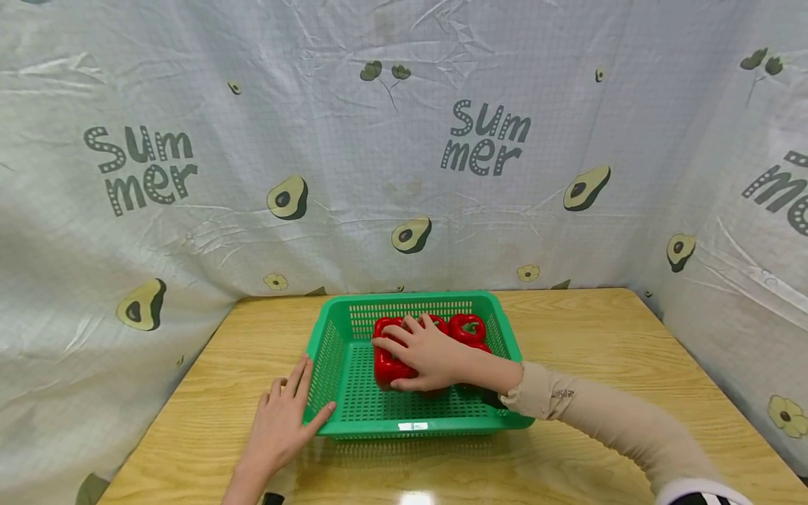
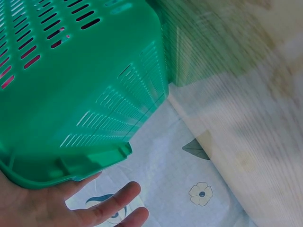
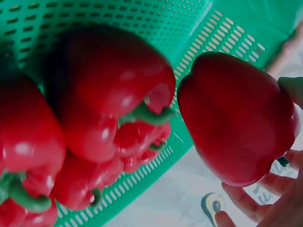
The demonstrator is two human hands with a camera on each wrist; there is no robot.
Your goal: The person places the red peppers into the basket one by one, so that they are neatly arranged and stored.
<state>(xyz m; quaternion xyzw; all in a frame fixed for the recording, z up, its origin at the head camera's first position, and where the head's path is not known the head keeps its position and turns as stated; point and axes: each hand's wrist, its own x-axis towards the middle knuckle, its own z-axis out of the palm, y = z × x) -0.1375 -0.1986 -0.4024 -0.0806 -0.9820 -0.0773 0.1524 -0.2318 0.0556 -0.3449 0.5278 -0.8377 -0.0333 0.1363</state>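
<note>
A green plastic basket (image 1: 353,426) with slotted walls stands on the wooden table. Over it, my right hand (image 1: 432,354) grips a red bell pepper (image 3: 232,118), thumb on one side and fingers on the other near the stem end. More red bell peppers (image 3: 113,90) with green stems are heaped in the right part of the basket; my hand and forearm hide some of them in the head view. My left hand (image 1: 278,421) rests at the basket's near left corner, fingers extended along the left side and thumb at the front rim.
The wooden table (image 1: 581,337) extends on both sides of the basket. Behind and beside it hangs a pale cloth (image 1: 353,140) printed with avocados, flowers and lettering. A small black object (image 1: 273,499) shows at the bottom edge near my left wrist.
</note>
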